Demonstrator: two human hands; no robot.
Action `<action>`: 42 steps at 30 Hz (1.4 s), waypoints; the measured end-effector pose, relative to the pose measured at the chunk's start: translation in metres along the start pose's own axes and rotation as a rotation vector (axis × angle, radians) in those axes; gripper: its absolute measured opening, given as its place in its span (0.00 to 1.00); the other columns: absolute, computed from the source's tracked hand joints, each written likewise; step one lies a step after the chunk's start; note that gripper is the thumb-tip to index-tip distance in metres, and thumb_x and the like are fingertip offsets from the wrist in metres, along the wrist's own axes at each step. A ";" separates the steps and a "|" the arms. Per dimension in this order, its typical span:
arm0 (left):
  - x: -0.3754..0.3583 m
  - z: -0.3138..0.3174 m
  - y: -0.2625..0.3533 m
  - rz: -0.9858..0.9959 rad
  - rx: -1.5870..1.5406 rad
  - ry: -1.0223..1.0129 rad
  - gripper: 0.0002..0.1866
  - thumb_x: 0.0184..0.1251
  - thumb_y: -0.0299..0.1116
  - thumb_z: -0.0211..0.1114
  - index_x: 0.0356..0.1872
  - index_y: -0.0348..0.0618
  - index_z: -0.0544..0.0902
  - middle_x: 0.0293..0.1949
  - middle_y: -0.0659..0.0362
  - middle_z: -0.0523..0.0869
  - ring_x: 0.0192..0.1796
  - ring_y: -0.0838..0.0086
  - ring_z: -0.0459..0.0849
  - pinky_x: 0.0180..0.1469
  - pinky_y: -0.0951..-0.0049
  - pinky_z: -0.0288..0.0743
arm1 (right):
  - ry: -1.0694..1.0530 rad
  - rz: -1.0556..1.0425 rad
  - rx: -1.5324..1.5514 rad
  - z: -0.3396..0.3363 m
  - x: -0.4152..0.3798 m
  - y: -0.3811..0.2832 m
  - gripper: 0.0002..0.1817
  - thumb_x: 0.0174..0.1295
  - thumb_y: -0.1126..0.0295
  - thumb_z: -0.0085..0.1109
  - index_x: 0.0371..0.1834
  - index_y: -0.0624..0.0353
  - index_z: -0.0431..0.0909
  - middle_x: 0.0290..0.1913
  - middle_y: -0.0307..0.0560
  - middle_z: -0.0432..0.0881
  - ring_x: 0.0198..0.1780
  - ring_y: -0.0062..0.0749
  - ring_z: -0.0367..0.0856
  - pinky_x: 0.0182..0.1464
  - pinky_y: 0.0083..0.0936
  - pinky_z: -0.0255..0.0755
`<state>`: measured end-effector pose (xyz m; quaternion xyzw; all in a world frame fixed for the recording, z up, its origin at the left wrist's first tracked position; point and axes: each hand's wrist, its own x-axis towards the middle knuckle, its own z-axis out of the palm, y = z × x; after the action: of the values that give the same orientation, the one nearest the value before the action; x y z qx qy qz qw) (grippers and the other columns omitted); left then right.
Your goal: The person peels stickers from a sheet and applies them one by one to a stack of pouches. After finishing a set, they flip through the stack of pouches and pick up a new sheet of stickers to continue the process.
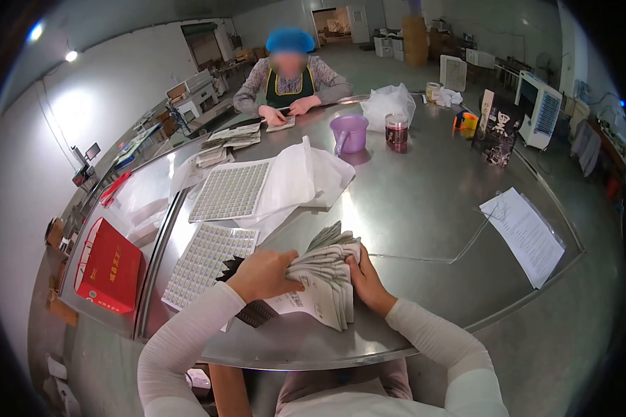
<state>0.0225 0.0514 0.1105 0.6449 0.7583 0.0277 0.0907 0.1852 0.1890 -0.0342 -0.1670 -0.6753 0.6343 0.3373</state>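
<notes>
A thick fanned stack of flat, pale printed packets (321, 286) stands tilted over the near edge of the metal table. My left hand (266, 275) grips its left side, fingers curled against the packets. On the opposite side, my right hand (370, 283) holds the stack with the thumb near the top edge. Beneath my left wrist lie dark packets with a zigzag edge (259, 314), partly covered. A sheet of small labels (205, 263) lies left of my left hand, with another label sheet (231, 189) farther back on white wrapping (300, 174).
Across the metal table (424, 208), a co-worker (290, 80) in a blue cap handles packets beside more stacks (222, 142). A purple jug (349, 133), a jar (396, 131) and a black bag (497, 128) stand behind. Papers (525, 236) lie right; a red bag (110, 267) left.
</notes>
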 end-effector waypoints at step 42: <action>-0.036 0.011 -0.002 0.157 0.062 0.218 0.21 0.49 0.46 0.74 0.36 0.41 0.78 0.31 0.50 0.83 0.36 0.52 0.84 0.38 0.57 0.76 | -0.171 -0.454 -0.550 0.000 -0.037 -0.135 0.49 0.55 0.51 0.67 0.72 0.67 0.53 0.74 0.63 0.55 0.77 0.49 0.49 0.73 0.40 0.50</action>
<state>0.0284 0.0146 0.1027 0.6978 0.7115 0.0812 -0.0144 0.2394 0.1462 0.0873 -0.0437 -0.8662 0.3495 0.3544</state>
